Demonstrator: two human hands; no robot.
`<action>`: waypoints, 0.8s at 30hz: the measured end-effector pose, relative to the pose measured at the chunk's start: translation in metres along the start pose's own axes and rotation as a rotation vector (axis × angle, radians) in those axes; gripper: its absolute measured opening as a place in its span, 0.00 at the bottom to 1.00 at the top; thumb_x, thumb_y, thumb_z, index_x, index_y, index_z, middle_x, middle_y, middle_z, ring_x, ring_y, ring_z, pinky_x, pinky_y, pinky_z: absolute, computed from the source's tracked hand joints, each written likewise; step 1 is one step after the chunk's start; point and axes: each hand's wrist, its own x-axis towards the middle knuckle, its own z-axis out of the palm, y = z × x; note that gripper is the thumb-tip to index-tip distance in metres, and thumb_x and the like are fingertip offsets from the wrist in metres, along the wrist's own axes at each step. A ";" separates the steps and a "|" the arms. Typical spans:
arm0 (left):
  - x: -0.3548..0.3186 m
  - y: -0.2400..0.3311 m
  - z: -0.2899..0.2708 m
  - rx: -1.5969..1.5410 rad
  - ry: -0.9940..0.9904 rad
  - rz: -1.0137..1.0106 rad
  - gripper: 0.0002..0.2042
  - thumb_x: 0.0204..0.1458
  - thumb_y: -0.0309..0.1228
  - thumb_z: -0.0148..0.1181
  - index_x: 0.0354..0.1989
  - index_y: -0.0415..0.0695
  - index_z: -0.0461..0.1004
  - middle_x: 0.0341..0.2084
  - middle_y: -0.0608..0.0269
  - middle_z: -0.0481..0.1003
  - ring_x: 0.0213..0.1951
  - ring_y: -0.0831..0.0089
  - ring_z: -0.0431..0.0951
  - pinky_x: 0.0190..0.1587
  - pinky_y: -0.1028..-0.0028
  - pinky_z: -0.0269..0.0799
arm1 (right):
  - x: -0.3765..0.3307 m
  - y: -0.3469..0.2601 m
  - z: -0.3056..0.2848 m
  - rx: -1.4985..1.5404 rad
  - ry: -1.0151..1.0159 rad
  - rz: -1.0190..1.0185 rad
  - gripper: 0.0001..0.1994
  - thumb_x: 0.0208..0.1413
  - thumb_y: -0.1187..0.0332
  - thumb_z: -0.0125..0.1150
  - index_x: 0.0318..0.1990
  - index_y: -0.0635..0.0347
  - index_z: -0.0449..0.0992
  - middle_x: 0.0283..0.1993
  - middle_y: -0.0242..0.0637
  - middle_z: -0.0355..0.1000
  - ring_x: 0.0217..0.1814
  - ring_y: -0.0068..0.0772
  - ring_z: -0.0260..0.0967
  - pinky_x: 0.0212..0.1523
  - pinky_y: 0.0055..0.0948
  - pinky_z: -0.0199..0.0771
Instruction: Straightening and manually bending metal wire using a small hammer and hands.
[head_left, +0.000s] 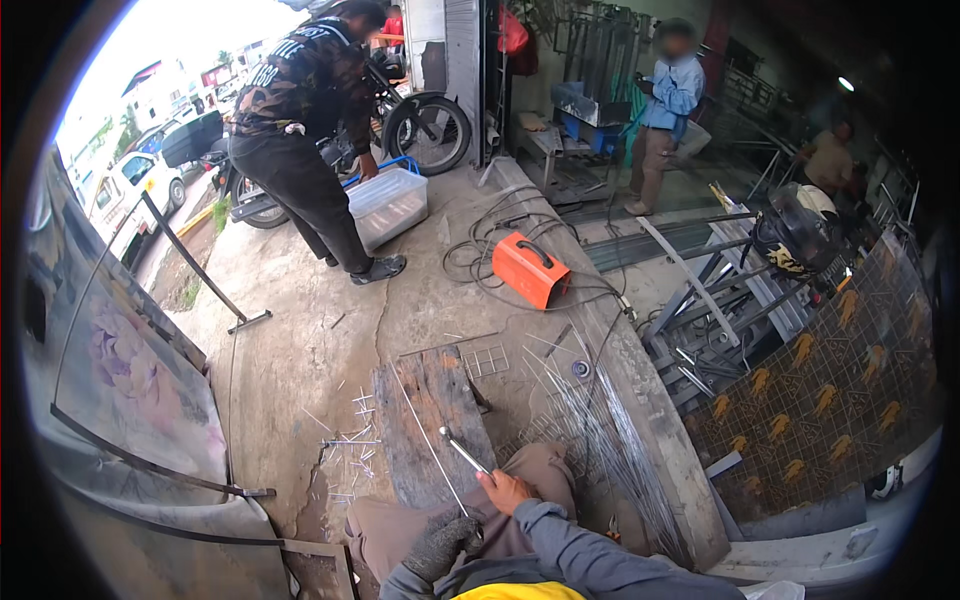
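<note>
A cracked concrete floor (pixel 300 340) at the open front of a metal workshop runs out toward a street with parked cars. On it, just ahead of the seated person's knees, lies a worn, charred wooden board (pixel 425 420). The right hand (pixel 503 490) is bare and its fingers are closed around the handle of a slim metal tool (pixel 464 452), which slants up and to the left over the board's near end. The left hand (pixel 440 545) wears a dark knitted glove and its fingers are pinched on the near end of a thin steel wire rod (pixel 428 440) that crosses the board lengthwise. Short cut wire pieces (pixel 350 440) are scattered on the floor just left of the board. A sheaf of long thin rods (pixel 600 430) lies to the right, with a small piece of wire mesh (pixel 487 360) beyond the board. Farther off sits an orange welding machine (pixel 530 270) among dark cables. A person in a camouflage jacket (pixel 310 80) bends over a clear plastic bin (pixel 388 205) near a motorcycle wheel (pixel 432 130). Another person in a blue shirt (pixel 672 95) stands deeper inside. A mesh panel with orange ornaments (pixel 820 400) leans at the right.
</note>
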 end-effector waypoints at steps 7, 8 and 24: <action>0.015 -0.015 -0.015 0.585 -0.152 0.181 0.18 0.58 0.21 0.49 0.57 0.39 0.71 0.53 0.57 0.73 0.51 0.67 0.73 0.56 0.72 0.69 | -0.004 -0.014 -0.017 0.024 -0.013 -0.042 0.31 0.62 0.37 0.43 0.35 0.61 0.71 0.39 0.62 0.73 0.45 0.71 0.68 0.45 0.58 0.67; 0.018 -0.014 -0.012 0.505 -0.164 0.152 0.18 0.58 0.21 0.49 0.58 0.39 0.71 0.53 0.57 0.73 0.52 0.66 0.73 0.56 0.72 0.69 | -0.003 -0.012 -0.017 0.008 -0.010 -0.015 0.31 0.62 0.37 0.43 0.36 0.61 0.71 0.40 0.62 0.73 0.45 0.72 0.68 0.45 0.58 0.67; 0.021 -0.003 0.008 0.399 -0.096 0.252 0.09 0.61 0.30 0.49 0.41 0.37 0.73 0.27 0.63 0.73 0.29 0.74 0.74 0.34 0.76 0.70 | 0.003 0.004 -0.012 0.044 0.046 0.003 0.31 0.61 0.36 0.43 0.37 0.59 0.72 0.40 0.60 0.74 0.46 0.71 0.68 0.45 0.60 0.67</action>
